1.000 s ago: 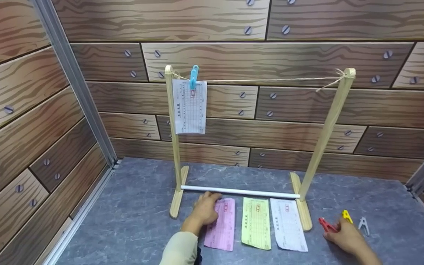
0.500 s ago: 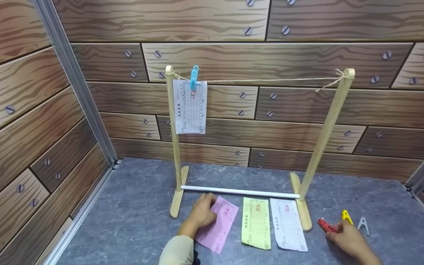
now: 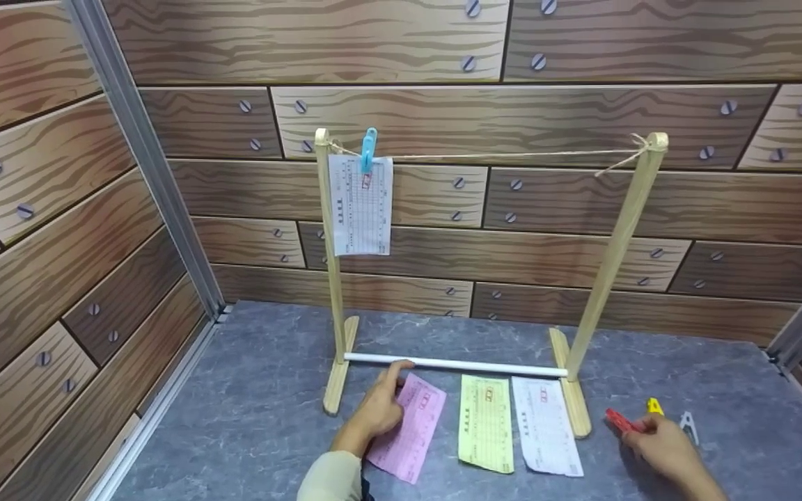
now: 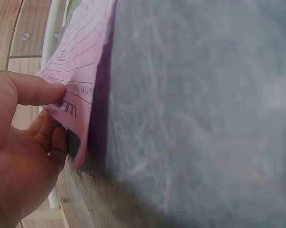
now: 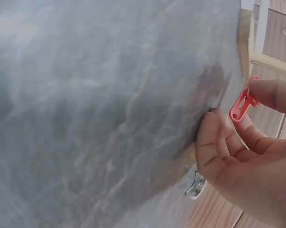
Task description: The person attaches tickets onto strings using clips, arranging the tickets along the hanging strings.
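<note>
Head view: your left hand point(image 3: 379, 409) is pinching a printed pink paper slip point(image 3: 411, 435), one edge standing off the gray marbled tabletop point(image 3: 248, 417), near a printed yellow-green paper slip point(image 3: 486, 424). Your right hand point(image 3: 671, 449) is pinching a small red plastic clothespin point(image 3: 619, 419).

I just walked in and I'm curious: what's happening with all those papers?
A person's left hand pinches a pink slip while their right hand holds a red clip. A white slip hangs from the string by a blue clip. A yellow slip and another white slip lie on the table, and a yellow clip and grey clip are near the right hand.
</note>
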A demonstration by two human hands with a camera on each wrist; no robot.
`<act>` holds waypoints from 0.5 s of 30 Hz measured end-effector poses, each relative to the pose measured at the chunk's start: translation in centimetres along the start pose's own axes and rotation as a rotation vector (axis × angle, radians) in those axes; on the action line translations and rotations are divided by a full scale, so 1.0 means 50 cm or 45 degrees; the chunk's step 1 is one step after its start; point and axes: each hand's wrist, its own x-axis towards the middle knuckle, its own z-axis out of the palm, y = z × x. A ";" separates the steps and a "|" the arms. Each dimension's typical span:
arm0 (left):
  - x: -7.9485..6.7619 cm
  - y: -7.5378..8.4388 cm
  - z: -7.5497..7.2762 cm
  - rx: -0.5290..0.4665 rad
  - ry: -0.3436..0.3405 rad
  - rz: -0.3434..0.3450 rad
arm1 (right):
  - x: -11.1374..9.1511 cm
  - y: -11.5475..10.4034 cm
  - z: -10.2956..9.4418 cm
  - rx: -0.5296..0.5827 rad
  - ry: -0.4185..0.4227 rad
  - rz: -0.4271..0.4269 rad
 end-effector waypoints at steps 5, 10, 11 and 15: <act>0.001 0.000 -0.003 -0.007 0.036 -0.001 | -0.001 -0.012 0.004 0.174 0.030 0.031; 0.001 -0.001 -0.007 -0.031 0.058 -0.021 | -0.002 -0.035 0.004 0.317 0.087 -0.008; 0.000 -0.002 -0.008 -0.038 0.058 -0.031 | -0.002 -0.041 0.004 0.322 0.109 -0.034; -0.005 -0.004 -0.011 -0.054 0.065 -0.056 | 0.001 -0.066 -0.003 0.314 0.231 -0.112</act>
